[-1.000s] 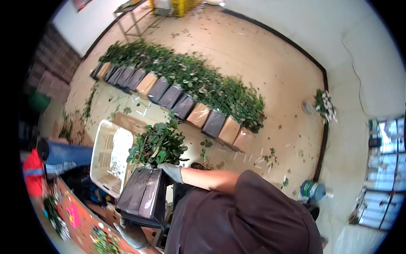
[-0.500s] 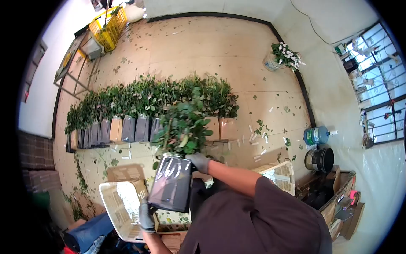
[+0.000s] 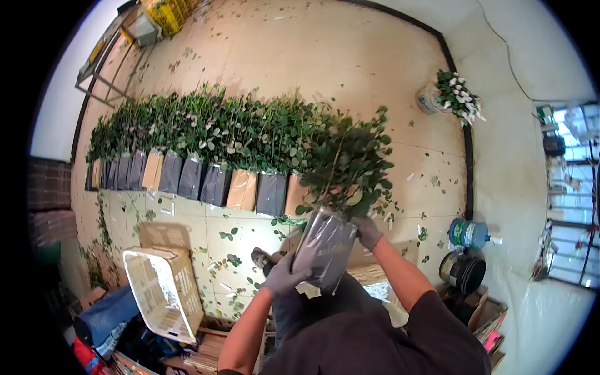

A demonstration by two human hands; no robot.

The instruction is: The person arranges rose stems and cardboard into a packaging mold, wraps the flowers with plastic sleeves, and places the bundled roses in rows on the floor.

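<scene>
I hold a leafy-stemmed bouquet [image 3: 325, 247] in front of me, its lower end wrapped in dark paper under clear plastic. The green foliage points away from me, up and to the right. My left hand [image 3: 286, 278], in a grey glove, is closed on the left edge of the wrapping near its bottom. On the opposite side, my right hand [image 3: 369, 232], gloved too, grips the wrapping just below the leaves. Beyond it, a row of similar bouquets [image 3: 215, 184] lies side by side on the floor, some in black paper and some in brown.
To my left stands a cream plastic basket [image 3: 139, 300]; another crate [image 3: 369, 275] is partly hidden behind my right arm. A blue water bottle [image 3: 470, 234] and a black bucket [image 3: 462, 272] sit at right. Potted white flowers [image 3: 459, 97] stand by the wall. Leaves litter the floor.
The bouquet has moved right and now tilts rightward. My left hand has gone from its bottom corner to its left side. The view has shifted, showing more bouquets in the row.
</scene>
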